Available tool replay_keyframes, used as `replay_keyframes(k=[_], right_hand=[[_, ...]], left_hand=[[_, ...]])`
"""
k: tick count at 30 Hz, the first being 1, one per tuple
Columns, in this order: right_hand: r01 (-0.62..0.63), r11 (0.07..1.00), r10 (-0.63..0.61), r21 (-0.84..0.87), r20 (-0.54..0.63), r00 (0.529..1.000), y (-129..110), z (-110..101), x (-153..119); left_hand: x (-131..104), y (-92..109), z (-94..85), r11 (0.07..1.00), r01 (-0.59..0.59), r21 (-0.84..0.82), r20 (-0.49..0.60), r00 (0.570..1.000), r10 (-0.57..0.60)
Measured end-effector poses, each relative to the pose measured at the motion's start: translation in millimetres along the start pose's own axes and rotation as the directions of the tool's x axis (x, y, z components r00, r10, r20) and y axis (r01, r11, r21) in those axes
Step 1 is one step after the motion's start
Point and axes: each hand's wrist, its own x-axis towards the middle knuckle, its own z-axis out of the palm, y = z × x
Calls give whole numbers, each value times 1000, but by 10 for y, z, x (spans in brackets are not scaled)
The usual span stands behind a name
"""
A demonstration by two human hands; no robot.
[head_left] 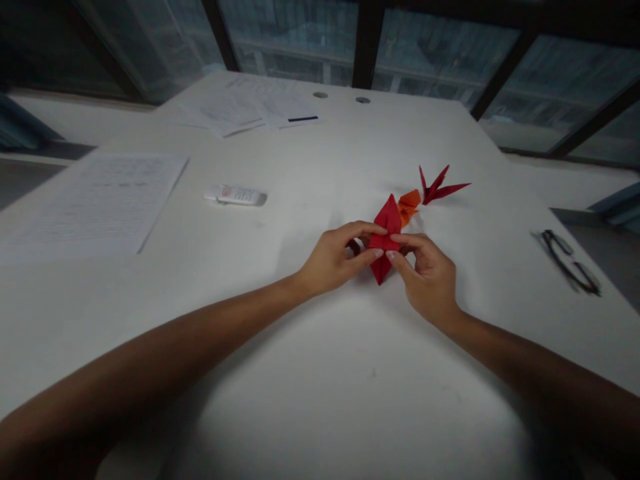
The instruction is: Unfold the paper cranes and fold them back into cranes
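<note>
Between both hands is a red folded paper (388,219), with one pointed end away from me and the other toward me. My left hand (336,259) pinches its left side, thumb below and index finger above. On the right side, my right hand (429,273) grips it the same way, its fingertips close to those of the left. Just behind the red paper lies an orange folded paper piece (409,205), partly hidden by it. A dark red folded paper with several thin points (440,188) rests beyond the orange one.
A white tube (235,195) lies left of centre on the white table (310,373). Printed sheets (95,200) are at the left, and more papers (240,103) with a dark pen (303,119) at the back. Black glasses (570,261) sit near the right edge.
</note>
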Motion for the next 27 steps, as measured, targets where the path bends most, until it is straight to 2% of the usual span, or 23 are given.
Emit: replay_keyframes(k=[3, 5, 7, 10, 12, 14, 16, 19, 21, 23, 25, 27], right_hand=[[94, 995, -95, -36, -25, 995, -45, -11, 21], [151, 987, -153, -55, -35, 988, -57, -14, 22], [180, 982, -183, -61, -38, 982, -59, -14, 2], [85, 995, -86, 51, 24, 996, -61, -11, -57], [-27, 986, 6, 167, 121, 993, -72, -10, -89], [-107, 967, 64, 233, 184, 981, -82, -8, -92], [-146, 954, 104, 260, 170, 980, -75, 4, -65], [-188, 929, 160, 319, 112, 981, -18, 33, 1], [-233, 889, 195, 394, 135, 971, 29, 50, 37], [-294, 838, 228, 459, 194, 954, 58, 56, 61], [-357, 797, 262, 488, 254, 931, 64, 52, 76], [-404, 771, 293, 493, 289, 912, 58, 45, 87]], left_hand=[[-8, -11, -13, 964, -211, 161, -14, 976, 216], [-20, -30, -29, 904, -327, 275, -46, 935, 352], [-33, -55, -56, 821, -389, 418, -63, 889, 454], [-50, -84, -117, 669, -455, 588, 26, 837, 546], [-55, -88, -156, 611, -475, 634, 93, 830, 549], [-58, -79, -179, 608, -466, 643, 111, 842, 528], [-62, -62, -176, 647, -466, 603, 123, 856, 503], [-72, -29, -122, 793, -435, 427, 111, 895, 432], [-75, -4, -71, 923, -309, 229, 27, 950, 311], [-67, 21, -27, 993, -116, 16, -76, 990, 117], [-49, 44, 0, 989, 42, -145, -119, 991, -59], [-27, 61, 11, 961, 125, -246, -129, 979, -160]])
